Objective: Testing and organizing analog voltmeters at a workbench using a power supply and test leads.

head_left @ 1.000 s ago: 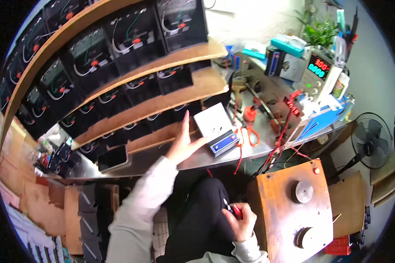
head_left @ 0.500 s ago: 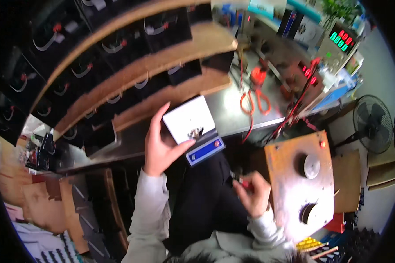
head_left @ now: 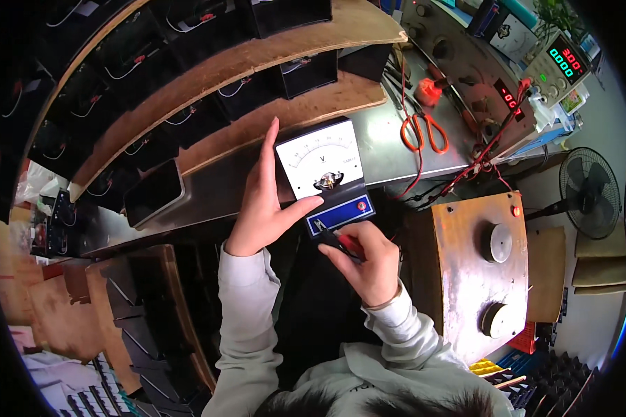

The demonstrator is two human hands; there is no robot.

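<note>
My left hand grips a white-faced analog meter, fingers along its left side and thumb across its lower edge. The meter has a blue strip with terminals along its bottom. My right hand is closed on red and black clip leads, with a metal clip tip at the strip's left terminal; whether it grips that terminal is unclear.
Shelves of black cased units span the back left. A steel bench bears orange scissors, wires and a lit power supply. A dark slab lies front left; a wood-edged machine with knobs and a fan stand right.
My left hand took hold of the meter and brought it toward me and upright. My right hand rose from my lap with the leads to the meter's blue strip.
</note>
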